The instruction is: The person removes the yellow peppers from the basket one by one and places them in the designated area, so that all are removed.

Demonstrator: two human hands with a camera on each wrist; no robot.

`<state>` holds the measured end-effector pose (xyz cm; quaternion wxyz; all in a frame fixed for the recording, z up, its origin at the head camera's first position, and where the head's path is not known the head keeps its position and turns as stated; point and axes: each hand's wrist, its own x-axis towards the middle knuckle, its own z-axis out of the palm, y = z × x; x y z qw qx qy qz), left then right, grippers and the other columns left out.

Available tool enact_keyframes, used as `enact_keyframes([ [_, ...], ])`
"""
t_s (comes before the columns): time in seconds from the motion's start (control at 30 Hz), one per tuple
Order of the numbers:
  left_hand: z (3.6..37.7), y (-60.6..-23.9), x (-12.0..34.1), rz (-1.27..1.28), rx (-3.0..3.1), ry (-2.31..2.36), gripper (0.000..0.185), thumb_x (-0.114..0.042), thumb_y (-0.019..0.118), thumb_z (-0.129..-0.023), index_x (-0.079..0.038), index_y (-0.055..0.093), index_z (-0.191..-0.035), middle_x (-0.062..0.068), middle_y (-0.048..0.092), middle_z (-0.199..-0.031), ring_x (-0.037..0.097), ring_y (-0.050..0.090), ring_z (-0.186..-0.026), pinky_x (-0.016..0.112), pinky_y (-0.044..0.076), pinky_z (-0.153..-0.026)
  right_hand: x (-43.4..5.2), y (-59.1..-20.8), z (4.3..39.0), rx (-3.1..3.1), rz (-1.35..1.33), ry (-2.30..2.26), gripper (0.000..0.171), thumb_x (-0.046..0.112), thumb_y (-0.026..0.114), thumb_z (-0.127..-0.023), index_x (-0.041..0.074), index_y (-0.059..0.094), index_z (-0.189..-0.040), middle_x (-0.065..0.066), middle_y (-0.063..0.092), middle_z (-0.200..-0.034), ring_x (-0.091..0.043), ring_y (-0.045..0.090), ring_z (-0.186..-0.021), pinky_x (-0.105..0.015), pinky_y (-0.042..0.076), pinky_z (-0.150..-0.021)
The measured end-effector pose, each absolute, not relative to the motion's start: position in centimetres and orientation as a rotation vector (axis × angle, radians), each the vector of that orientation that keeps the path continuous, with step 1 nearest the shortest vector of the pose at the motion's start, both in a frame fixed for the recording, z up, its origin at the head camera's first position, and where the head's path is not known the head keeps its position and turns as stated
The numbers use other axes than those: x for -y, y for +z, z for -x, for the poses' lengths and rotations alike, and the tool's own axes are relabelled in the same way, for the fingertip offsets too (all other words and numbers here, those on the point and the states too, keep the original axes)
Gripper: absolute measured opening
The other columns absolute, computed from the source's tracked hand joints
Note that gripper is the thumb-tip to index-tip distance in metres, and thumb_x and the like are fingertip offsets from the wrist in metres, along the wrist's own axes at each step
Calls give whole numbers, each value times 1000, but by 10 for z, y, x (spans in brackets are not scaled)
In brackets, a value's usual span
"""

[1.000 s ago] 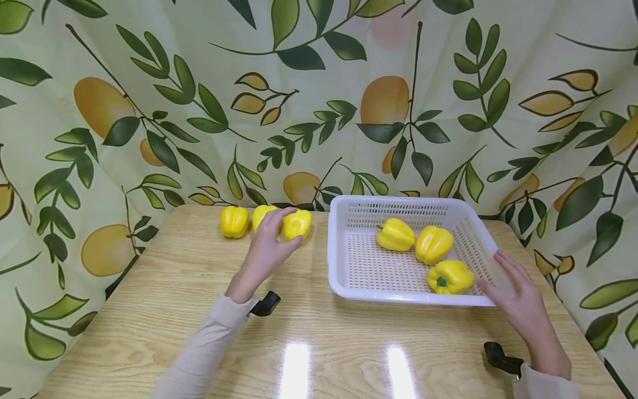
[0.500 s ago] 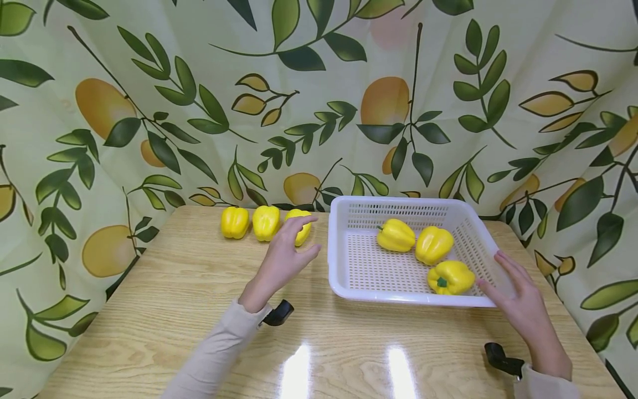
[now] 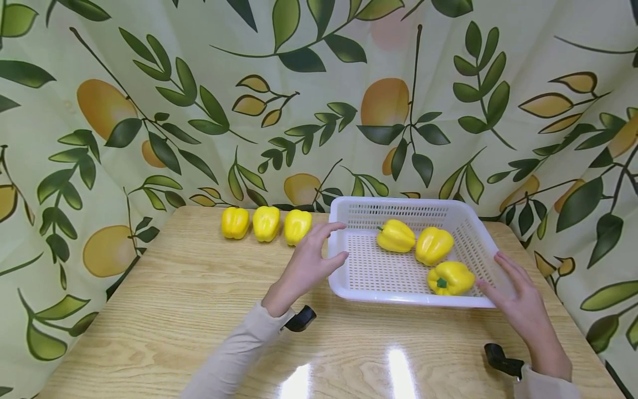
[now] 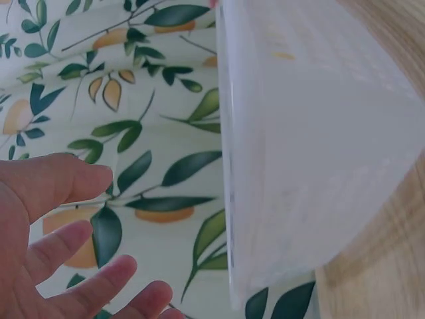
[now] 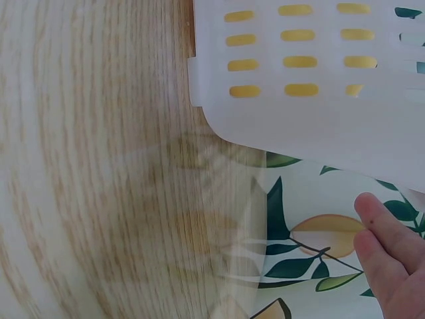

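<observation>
My left hand (image 3: 306, 263) reaches to the left rim of a white plastic basket (image 3: 399, 300), its thumb and fingers spread apart with nothing between them. In the left wrist view those loose fingers lie beside the pale basket wall (image 4: 312, 146). Against the basket's right rim is my right hand (image 3: 530, 310), thumb on the inner side and fingers extended along the outside. The right wrist view shows two straight fingertips (image 5: 372, 249) just below the slotted wall. Inside the basket lie three yellow bell peppers, one (image 3: 451, 278) close to my right thumb.
Three more yellow bell peppers stand in a row at the table's back left: the left one (image 3: 235, 223), the middle one (image 3: 266, 223) and the right one (image 3: 298, 227). A leaf-patterned curtain (image 3: 319, 83) hangs directly behind the wooden table (image 3: 199, 310).
My left hand has moved right, from the row of peppers to the basket's left rim, uncovering the middle and right peppers. The right hand and the basket have stayed in place.
</observation>
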<state>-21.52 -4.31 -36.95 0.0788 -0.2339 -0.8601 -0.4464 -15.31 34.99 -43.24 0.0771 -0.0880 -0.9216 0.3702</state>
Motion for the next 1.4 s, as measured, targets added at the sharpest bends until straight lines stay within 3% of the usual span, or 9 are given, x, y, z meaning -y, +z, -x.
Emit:
enact_keyframes([
  [0.4,209,-364,13,833,2598,-1312,50,-15,71,-88,-10,56,-136,8,58,-138,23,54,-129,42,44,-109,-349,-433,152,2757,247,1088,81,40,59,-96,11,18,-159,-21,7,-166,-63,22,-138,-80,32,-89],
  [1.4,213,-378,-65,919,2846,-1209,48,-27,70,-90,-19,58,-136,-1,63,-131,11,59,-120,25,48,-97,-352,-432,153,2772,239,1083,82,43,58,-96,11,17,-159,-21,7,-166,-61,15,-143,-82,29,-91],
])
